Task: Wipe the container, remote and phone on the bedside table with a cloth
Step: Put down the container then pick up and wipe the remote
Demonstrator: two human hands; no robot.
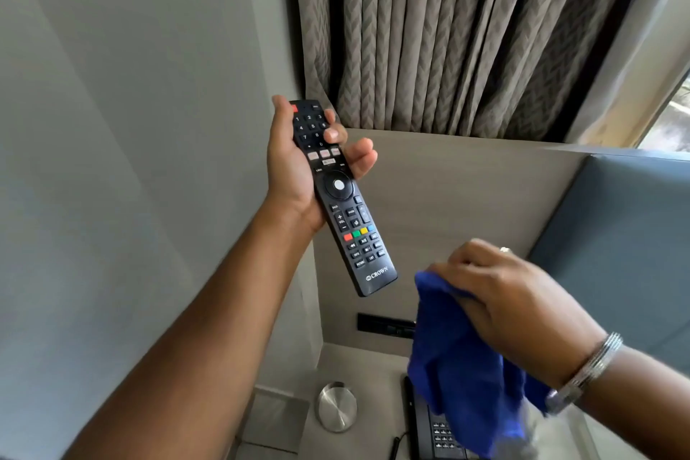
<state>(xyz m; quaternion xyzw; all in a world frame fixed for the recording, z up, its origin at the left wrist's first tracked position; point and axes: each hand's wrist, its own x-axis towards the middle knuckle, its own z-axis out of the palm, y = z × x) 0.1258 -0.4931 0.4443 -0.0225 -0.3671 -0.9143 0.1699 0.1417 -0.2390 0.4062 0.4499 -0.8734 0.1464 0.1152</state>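
Note:
My left hand [295, 168] holds a long black remote [341, 198] up in the air, buttons facing me, gripped at its upper half. My right hand [515, 295] is lower right, clutching a bunched blue cloth [463, 366] that hangs down, apart from the remote's lower end. Below on the bedside table [366, 358] stands a round container with a brushed metal lid [336, 406]. A black desk phone [429, 429] sits to its right, partly hidden by the cloth.
A grey wall fills the left. A patterned curtain [448, 30] hangs behind a wooden headboard panel [466, 190]. A blue padded headboard [627, 243] is at the right. A black socket strip [384, 325] sits on the panel above the table.

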